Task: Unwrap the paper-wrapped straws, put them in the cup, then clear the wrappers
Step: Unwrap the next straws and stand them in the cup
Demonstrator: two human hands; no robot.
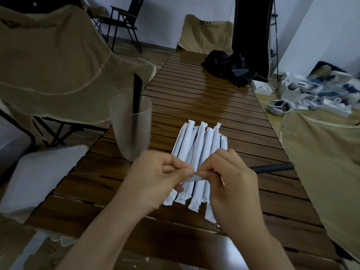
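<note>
Several white paper-wrapped straws (200,145) lie side by side on the slatted wooden table (194,106). Above their near ends, my left hand (155,176) and my right hand (231,184) meet. Both pinch the same white paper wrapper (195,178) between thumb and fingers. A black straw (272,168) sticks out to the right from behind my right hand, low over the table. The frosted plastic cup (132,129) stands to the left of the pile with one black straw (137,94) upright in it.
Tan folding chairs stand at the left (58,55), at the far end (206,34) and at the right (323,162). A black bag (228,65) lies on the far part of the table. White boxes and headsets (303,94) lie on the floor at right. A white board (39,172) sits at left.
</note>
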